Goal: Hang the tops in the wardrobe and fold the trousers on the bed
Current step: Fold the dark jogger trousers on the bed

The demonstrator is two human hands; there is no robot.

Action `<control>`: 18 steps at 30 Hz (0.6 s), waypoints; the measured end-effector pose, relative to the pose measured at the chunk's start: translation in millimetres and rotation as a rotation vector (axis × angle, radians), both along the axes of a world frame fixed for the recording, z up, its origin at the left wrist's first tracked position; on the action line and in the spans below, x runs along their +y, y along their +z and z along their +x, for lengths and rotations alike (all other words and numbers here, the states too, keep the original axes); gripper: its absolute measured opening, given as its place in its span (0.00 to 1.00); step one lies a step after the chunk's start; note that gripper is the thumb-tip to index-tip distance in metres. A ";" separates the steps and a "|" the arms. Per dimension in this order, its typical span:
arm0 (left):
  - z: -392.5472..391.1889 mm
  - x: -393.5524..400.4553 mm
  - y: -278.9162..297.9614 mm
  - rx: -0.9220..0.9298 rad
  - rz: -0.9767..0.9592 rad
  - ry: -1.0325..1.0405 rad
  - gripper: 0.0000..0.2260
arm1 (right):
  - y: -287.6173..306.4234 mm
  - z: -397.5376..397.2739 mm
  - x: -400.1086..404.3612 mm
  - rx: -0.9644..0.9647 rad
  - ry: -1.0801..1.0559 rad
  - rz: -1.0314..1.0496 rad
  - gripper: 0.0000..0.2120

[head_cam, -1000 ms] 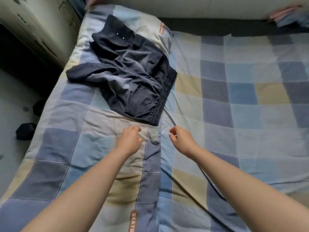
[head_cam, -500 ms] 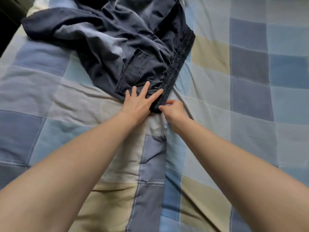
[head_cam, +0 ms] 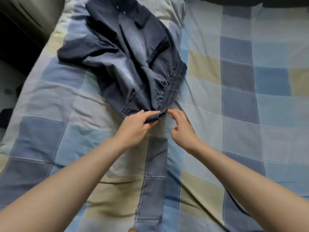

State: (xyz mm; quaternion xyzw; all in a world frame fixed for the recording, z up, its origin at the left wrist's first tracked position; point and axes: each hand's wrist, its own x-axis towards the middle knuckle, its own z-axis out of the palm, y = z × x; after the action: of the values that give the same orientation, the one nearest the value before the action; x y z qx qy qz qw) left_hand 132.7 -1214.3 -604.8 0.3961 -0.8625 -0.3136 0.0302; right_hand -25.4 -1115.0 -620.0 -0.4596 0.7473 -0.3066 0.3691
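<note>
Pinching the near corner of the elastic waistband, the left hand holds the dark navy trousers, which lie crumpled on the bed, over its left part, reaching toward the far end. The right hand hovers just beside that corner, fingers loosely curled and gripping nothing, its fingertips near the waistband's end. A checked blue, grey and yellow cover spreads beneath.
</note>
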 end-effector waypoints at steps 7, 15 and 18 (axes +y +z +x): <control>43.3 109.5 102.6 0.108 0.303 -0.127 0.16 | 53.3 5.1 92.7 0.247 0.081 0.142 0.27; 91.4 186.7 260.8 0.307 0.762 -0.042 0.06 | 159.1 19.9 242.3 0.493 0.165 0.171 0.42; 106.8 192.0 322.7 0.319 0.905 0.023 0.06 | 205.2 25.1 279.4 0.621 0.209 0.139 0.47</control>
State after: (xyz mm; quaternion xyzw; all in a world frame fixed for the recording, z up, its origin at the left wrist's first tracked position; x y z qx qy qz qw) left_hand 239.5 -1022.3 -282.1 0.3258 -0.6195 -0.7141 -0.0100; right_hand -0.4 -835.6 -414.8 -0.5790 0.7921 -0.0604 0.1836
